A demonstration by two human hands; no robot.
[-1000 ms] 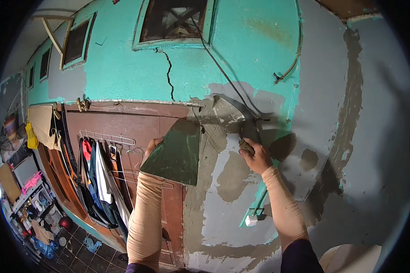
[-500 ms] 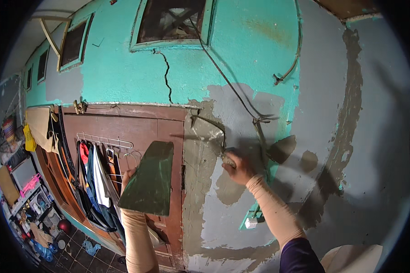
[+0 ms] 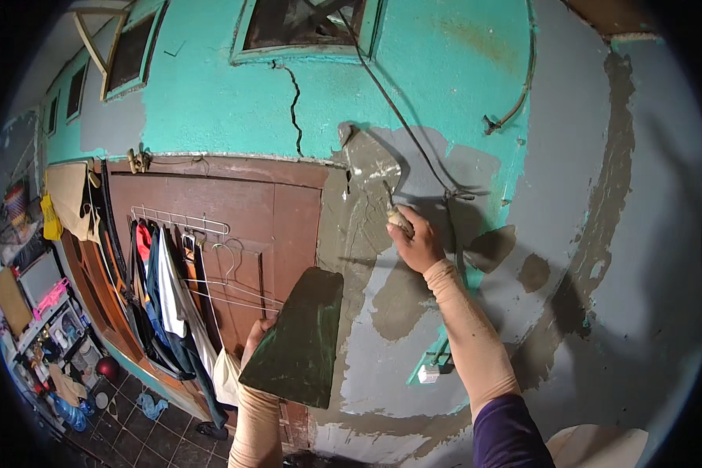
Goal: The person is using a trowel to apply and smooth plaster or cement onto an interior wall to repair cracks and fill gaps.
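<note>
Interior of what appears to be a lived-in home. Left of the left hand, clothes hang against a brown panelled door; farther left, shelves crowded with household goods adjoin a dark tiled floor. Around the right hand, grey-brown patches interrupt the turquoise-and-grey wall; above it, a framed window.

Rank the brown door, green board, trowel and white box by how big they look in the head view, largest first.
1. Brown door, partly covered by hanging clothes
2. Green board
3. Trowel
4. White box
</note>
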